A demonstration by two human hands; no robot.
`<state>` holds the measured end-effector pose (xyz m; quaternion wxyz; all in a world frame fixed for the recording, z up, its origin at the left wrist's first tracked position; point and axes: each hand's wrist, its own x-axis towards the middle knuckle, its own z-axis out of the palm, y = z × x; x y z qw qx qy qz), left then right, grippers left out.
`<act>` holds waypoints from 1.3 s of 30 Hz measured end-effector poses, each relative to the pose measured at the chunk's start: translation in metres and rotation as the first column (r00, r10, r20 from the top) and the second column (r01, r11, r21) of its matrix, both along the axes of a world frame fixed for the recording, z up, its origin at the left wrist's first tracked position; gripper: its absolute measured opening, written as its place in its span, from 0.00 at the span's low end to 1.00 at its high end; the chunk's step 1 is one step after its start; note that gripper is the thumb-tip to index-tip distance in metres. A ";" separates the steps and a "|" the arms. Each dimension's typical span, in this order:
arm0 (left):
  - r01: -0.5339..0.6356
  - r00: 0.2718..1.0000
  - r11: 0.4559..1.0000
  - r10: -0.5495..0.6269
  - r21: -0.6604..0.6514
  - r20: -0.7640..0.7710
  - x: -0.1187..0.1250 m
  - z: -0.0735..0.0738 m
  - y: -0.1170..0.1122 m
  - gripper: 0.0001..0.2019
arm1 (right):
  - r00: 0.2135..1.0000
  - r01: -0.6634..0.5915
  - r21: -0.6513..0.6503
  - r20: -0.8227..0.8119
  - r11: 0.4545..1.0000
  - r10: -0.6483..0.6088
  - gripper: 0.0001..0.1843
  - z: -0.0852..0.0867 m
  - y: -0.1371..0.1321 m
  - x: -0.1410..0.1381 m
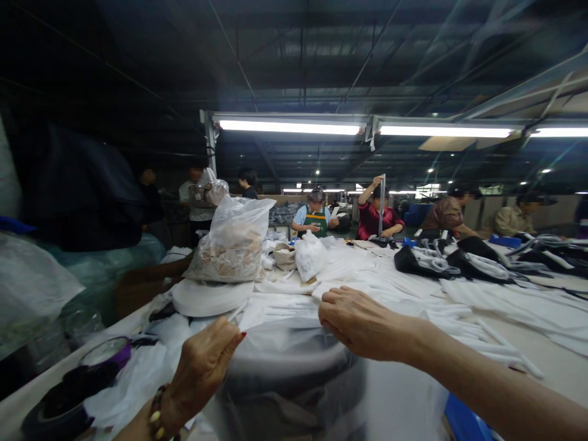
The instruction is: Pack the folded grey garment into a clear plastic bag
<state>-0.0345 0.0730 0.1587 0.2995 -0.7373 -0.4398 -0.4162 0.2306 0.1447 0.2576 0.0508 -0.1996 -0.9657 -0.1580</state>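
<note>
The clear plastic bag [294, 373] lies nearest the person on the work table [546, 361], a dark folded garment [285, 367] apparently already inside; its mouth looks unsealed. The right hand [362, 321] and left hand [206, 361] each pinch the bag's far edge, fingers closed. The bag's lower part is cut off.

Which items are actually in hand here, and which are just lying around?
In hand:
left hand and right hand, both pinching the clear plastic bag with dark contents

Lying about:
bag of tan pieces
small white bag
white strips
black garments
tape rolls
</note>
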 end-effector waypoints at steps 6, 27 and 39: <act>0.012 1.000 0.999 -0.011 -0.034 0.027 -0.004 -0.002 0.002 0.14 | 0.979 0.143 0.070 -0.158 0.987 -0.130 0.16 -0.029 0.012 -0.004; 0.136 0.945 0.507 0.191 -0.851 0.264 0.013 0.045 0.009 0.19 | 0.895 -0.006 -0.717 -0.315 0.697 -0.316 0.23 -0.049 0.051 0.018; 0.492 0.805 0.039 0.360 -0.870 0.471 0.020 0.066 0.017 0.16 | 0.934 0.211 -0.888 0.061 0.408 -0.352 0.18 -0.017 0.046 0.021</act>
